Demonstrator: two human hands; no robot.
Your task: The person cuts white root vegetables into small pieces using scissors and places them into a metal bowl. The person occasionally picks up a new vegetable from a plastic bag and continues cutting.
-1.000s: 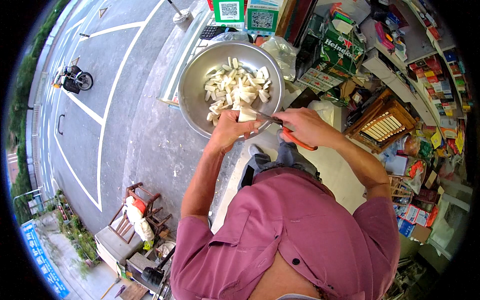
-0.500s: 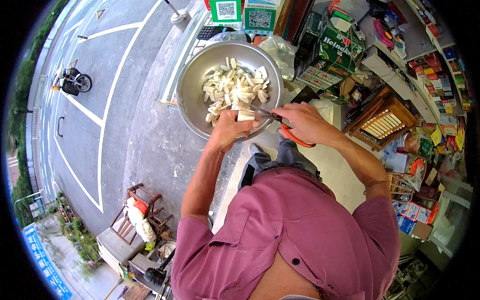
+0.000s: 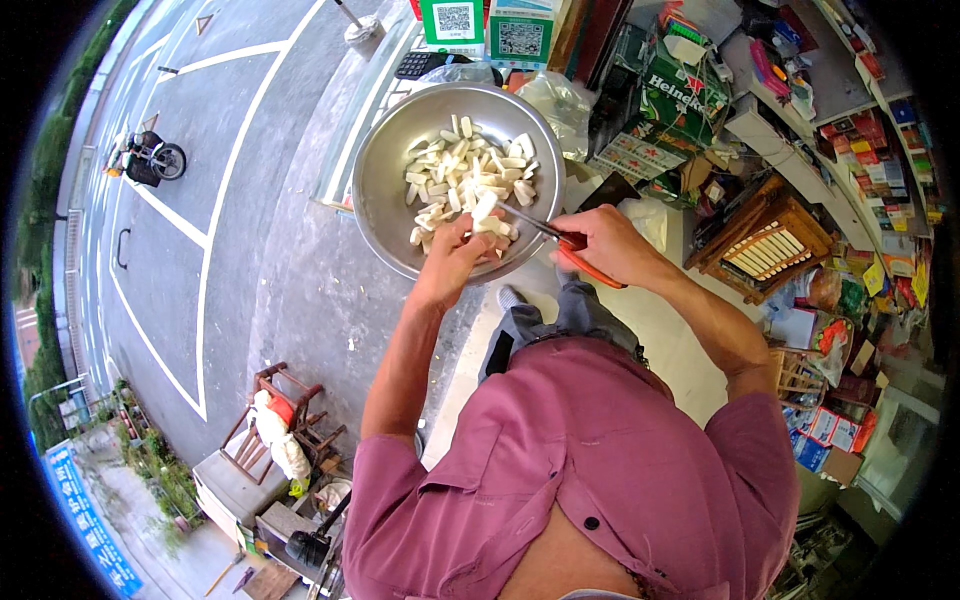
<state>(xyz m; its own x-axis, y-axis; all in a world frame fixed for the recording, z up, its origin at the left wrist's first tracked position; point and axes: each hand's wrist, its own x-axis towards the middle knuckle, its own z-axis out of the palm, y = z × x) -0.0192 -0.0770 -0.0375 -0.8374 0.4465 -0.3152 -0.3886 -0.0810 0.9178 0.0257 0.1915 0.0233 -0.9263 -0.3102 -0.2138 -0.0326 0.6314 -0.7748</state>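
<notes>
A wide steel bowl in front of me holds a heap of cut, creamy-white food pieces. I cannot tell what food they are. At the bowl's near rim my left hand is closed, its fingertips pinching a white chunk over the heap. My right hand grips scissors with orange-red handles, to the right of the bowl. Their dark metal blades reach over the rim, tips close to the chunk. Whether the blades touch it is hard to see.
Payment-code signs and a black calculator stand beyond the bowl, beside a clear plastic bag. Green beer cartons and a wooden rack are to the right. A wooden stool stands lower left; a motorbike is parked farther off.
The thick white stub in my left hand has been tipped upward and left, and several white bits now show by my fingertips. The scissors have shifted slightly, and their blades show more.
</notes>
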